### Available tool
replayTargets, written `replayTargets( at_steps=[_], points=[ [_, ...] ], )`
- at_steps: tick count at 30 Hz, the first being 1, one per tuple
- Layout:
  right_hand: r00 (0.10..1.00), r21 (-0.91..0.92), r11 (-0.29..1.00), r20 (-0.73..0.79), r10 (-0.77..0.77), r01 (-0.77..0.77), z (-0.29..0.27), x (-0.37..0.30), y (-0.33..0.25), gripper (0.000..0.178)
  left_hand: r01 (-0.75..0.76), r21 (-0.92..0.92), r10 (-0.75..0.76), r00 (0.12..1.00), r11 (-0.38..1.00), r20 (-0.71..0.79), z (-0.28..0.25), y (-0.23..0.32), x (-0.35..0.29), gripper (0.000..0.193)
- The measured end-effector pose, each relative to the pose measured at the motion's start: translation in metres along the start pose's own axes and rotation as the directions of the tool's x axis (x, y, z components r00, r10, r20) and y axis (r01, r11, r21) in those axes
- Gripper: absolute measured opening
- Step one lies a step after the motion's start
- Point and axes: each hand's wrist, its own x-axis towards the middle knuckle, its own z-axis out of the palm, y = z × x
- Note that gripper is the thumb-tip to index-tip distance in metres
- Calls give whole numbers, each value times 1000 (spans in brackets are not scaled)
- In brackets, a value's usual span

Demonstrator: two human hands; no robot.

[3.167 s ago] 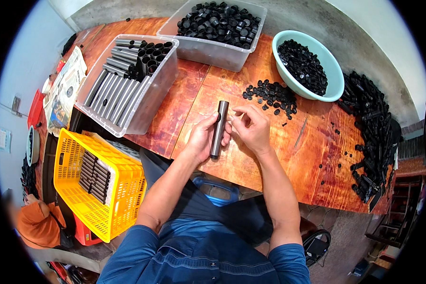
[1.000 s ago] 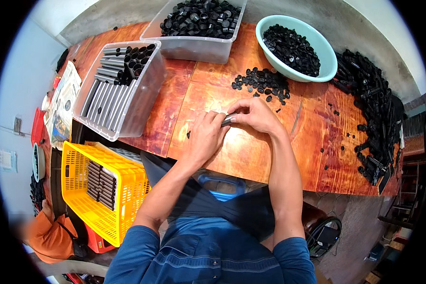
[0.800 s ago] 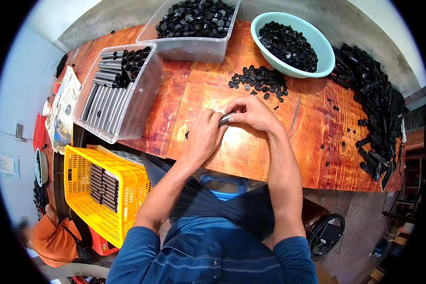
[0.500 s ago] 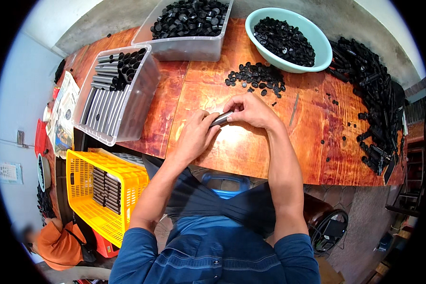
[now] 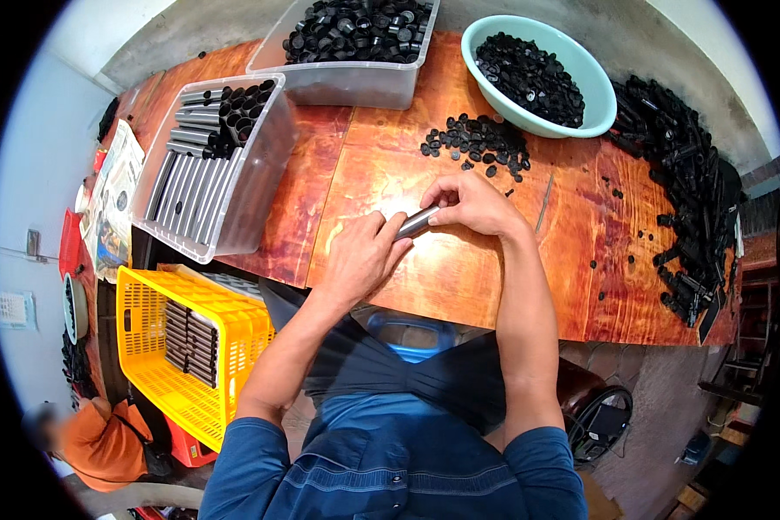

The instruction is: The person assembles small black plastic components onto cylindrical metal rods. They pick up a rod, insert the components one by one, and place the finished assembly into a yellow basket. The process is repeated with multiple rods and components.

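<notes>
A short grey metal tube [image 5: 417, 223] is held slantwise between my hands, low over the front middle of the wooden table. My left hand [image 5: 364, 257] is closed round its lower left end. At the upper right end, the thumb and bent fingers of my right hand [image 5: 475, 204] pinch it; whether a small cap is in those fingers too is hidden. Just beyond the right hand lies a loose group of small black caps [image 5: 485, 139]. Similar grey tubes fill a clear plastic bin [image 5: 264, 204] to the left.
A second clear bin [image 5: 355, 87] of black caps and a pale green basin [image 5: 604, 104] of small black parts stand at the back. Black parts [image 5: 680, 191] are heaped at right. A yellow crate [image 5: 160, 368] with stacked tubes is at lower left, near a person in orange [image 5: 104, 446].
More of the tube shows between my hands, and its upper surface catches more light. Both hands keep their hold. The whole view has shifted slightly.
</notes>
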Motion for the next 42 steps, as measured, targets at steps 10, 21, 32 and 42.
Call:
replayTargets(
  at_steps=[10,21,32,42],
  points=[
    [835,-708,704,-421,-355,-57,65,58,-30,29,-40,-15,39,997,999,-71,7,0,1,39],
    [784,-775,614,-471,-403,-150,66,60,6,37,-36,15,36,999,999,-35,16,-4,-1,43],
    [761,-762,626,-503,-410,-167,67,63,1,31,-10,40,7,997,999,77,13,-5,6,47],
    [781,-711,682,-521,-344,-174,66,60,-8,28,5,33,-10,986,999,166,9,-3,11,50]
  ],
)
